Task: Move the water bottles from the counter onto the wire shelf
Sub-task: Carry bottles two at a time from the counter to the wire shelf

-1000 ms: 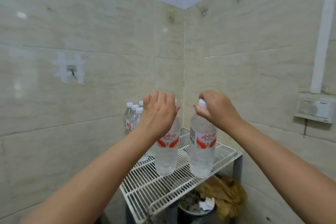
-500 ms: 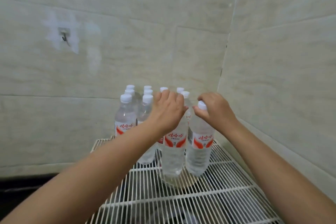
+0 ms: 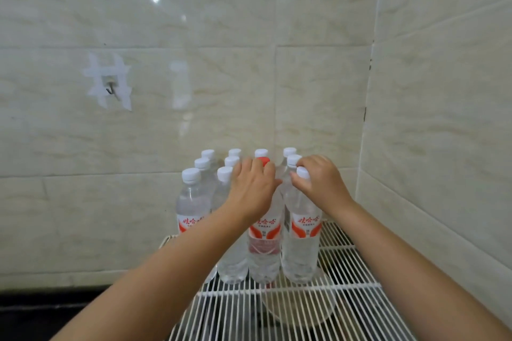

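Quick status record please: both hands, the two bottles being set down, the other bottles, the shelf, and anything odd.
left hand: curled over the top of a bottle in the front row, grip on its cap
right hand: pinching the white cap of the right front bottle
both held bottles: upright, bases on the wire shelf
other bottles: upright, clustered behind and to the left, white caps
odd: one red cap shows just past the left hand's fingers
under shelf: a round bowl-like shape, unclear
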